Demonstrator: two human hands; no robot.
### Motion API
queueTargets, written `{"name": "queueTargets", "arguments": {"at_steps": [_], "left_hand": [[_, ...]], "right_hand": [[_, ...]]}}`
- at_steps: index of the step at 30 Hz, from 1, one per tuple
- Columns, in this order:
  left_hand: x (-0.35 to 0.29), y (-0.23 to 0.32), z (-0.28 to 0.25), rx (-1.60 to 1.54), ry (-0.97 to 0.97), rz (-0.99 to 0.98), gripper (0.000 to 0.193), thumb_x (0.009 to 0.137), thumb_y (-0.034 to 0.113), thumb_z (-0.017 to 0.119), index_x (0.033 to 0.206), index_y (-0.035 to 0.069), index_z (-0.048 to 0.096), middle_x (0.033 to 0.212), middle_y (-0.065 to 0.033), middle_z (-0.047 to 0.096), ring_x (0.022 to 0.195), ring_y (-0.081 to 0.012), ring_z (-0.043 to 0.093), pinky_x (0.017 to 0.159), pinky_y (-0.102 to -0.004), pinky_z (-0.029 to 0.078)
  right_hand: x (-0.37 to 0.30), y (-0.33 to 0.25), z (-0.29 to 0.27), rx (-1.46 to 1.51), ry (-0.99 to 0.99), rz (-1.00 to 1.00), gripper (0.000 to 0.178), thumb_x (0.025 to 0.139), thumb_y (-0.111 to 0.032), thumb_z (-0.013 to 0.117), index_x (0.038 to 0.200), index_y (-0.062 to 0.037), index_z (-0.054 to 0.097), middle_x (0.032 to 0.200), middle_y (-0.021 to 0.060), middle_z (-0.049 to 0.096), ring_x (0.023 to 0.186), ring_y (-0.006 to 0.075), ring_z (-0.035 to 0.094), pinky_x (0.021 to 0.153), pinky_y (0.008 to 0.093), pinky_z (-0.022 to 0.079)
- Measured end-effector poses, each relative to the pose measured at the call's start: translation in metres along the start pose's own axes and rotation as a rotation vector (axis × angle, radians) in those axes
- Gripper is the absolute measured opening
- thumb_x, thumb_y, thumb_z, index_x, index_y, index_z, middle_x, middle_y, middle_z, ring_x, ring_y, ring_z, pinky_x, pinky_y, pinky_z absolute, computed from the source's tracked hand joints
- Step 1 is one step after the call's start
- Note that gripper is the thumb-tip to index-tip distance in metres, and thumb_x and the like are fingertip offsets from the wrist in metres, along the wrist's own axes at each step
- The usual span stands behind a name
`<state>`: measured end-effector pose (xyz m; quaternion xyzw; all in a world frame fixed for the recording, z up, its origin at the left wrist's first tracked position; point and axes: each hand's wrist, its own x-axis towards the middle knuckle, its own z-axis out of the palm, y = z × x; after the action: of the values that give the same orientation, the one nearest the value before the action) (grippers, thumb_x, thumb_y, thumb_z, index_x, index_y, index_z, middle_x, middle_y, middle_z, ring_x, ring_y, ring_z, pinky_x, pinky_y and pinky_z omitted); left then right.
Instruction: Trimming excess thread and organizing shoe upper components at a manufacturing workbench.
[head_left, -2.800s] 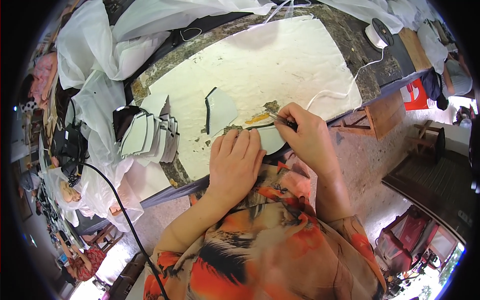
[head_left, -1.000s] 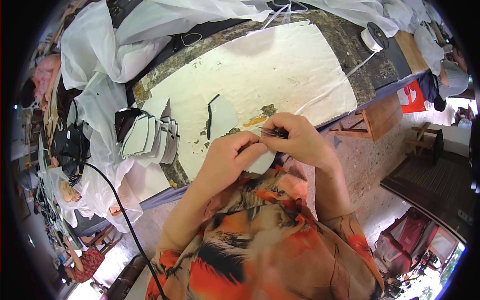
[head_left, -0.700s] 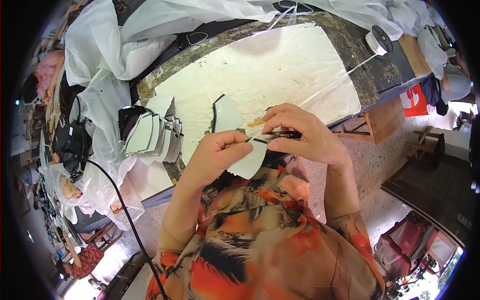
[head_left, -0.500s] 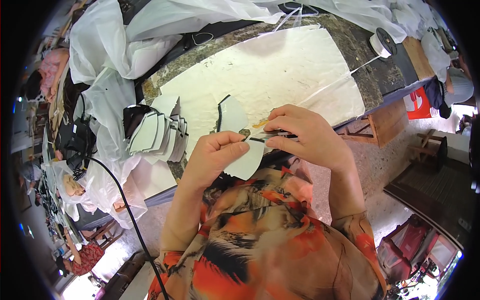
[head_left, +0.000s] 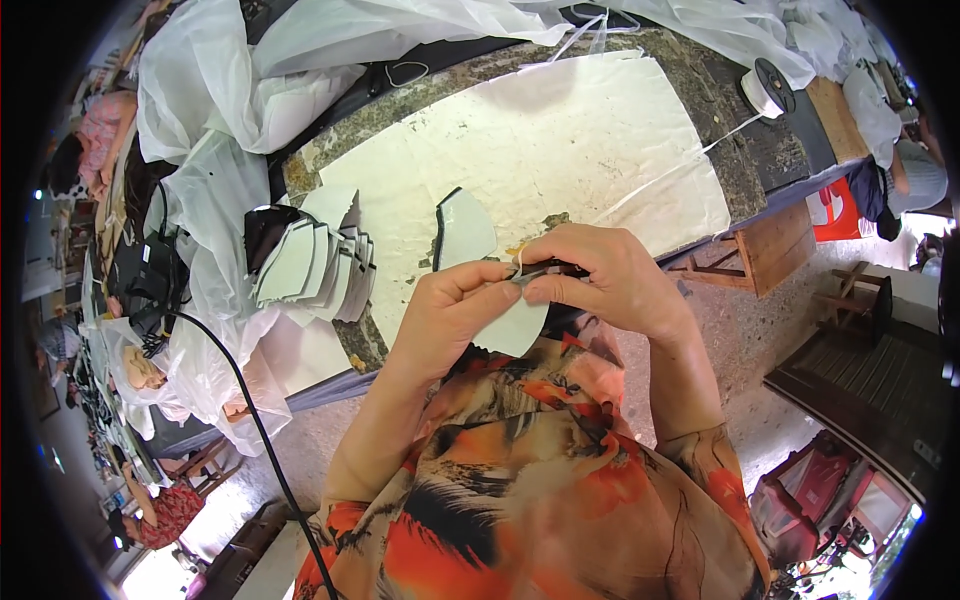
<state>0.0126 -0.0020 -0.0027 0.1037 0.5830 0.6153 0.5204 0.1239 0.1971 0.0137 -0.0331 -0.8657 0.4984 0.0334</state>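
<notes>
I have the pale panel (head_left: 515, 330) in view just off the near edge of the white sheet (head_left: 560, 130); it looks flat and matte, with a smoothly curved lower outline; that rounded end points away from the sheet, toward the patterned shirt (head_left: 520, 460); I cannot tell its long axis, as fingers cover the upper edge; I see the left hand (head_left: 455, 310) pinching that edge between thumb and fingers; the right hand (head_left: 612, 280) grips a slim dark tool (head_left: 558, 268), its fingertips drawn close together beside the left's.
</notes>
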Motion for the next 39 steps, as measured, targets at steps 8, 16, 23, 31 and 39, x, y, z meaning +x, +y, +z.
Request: {"name": "queueTargets", "arguments": {"at_steps": [8,16,23,31,39], "left_hand": [[0.003,-0.001,0.001,0.047,0.000,0.013,0.020,0.096,0.004,0.067,0.115,-0.003,0.072,0.102,-0.0029,0.073,0.090,-0.0053,0.064,0.080,-0.0200,0.050],[-0.005,0.010,0.007,0.004,0.018,-0.056,0.020,0.097,0.010,0.069,0.113,-0.002,0.072,0.094,0.0004,0.071,0.082,-0.0037,0.061,0.072,-0.0201,0.049],[-0.034,0.038,-0.009,0.290,0.065,0.058,0.021,0.095,0.013,0.070,0.112,0.002,0.073,0.085,0.0040,0.069,0.078,-0.0009,0.058,0.066,-0.0183,0.045],[-0.076,0.097,-0.091,1.072,0.955,0.496,0.026,0.096,0.016,0.070,0.119,0.005,0.073,0.100,-0.0087,0.072,0.091,-0.0168,0.067,0.078,-0.0304,0.051],[-0.031,0.036,-0.018,1.200,0.396,0.653,0.033,0.087,0.010,0.073,0.119,0.003,0.068,0.121,-0.0139,0.066,0.111,-0.0327,0.061,0.097,-0.0427,0.048]], "right_hand": [[-0.001,0.003,0.003,0.076,0.065,0.010,0.025,0.084,-0.016,0.080,0.103,-0.0023,0.073,0.088,0.0078,0.070,0.077,0.0161,0.066,0.068,0.0290,0.050],[0.002,-0.003,0.006,0.455,0.141,0.263,0.030,0.084,-0.012,0.082,0.109,0.0014,0.070,0.090,0.0010,0.067,0.082,0.0066,0.057,0.073,0.0237,0.048],[0.016,-0.009,0.016,0.313,0.174,0.381,0.030,0.085,-0.011,0.078,0.111,-0.0008,0.069,0.090,0.0020,0.066,0.081,0.0065,0.058,0.073,0.0232,0.048],[0.058,0.003,0.033,-0.023,0.266,0.159,0.033,0.089,-0.014,0.073,0.121,-0.0045,0.068,0.101,0.0094,0.071,0.088,0.0193,0.068,0.079,0.0298,0.053],[0.047,0.005,0.042,-0.378,0.026,0.141,0.050,0.090,-0.026,0.069,0.137,-0.0121,0.059,0.109,0.0143,0.070,0.099,0.0343,0.067,0.085,0.0428,0.053]]}}
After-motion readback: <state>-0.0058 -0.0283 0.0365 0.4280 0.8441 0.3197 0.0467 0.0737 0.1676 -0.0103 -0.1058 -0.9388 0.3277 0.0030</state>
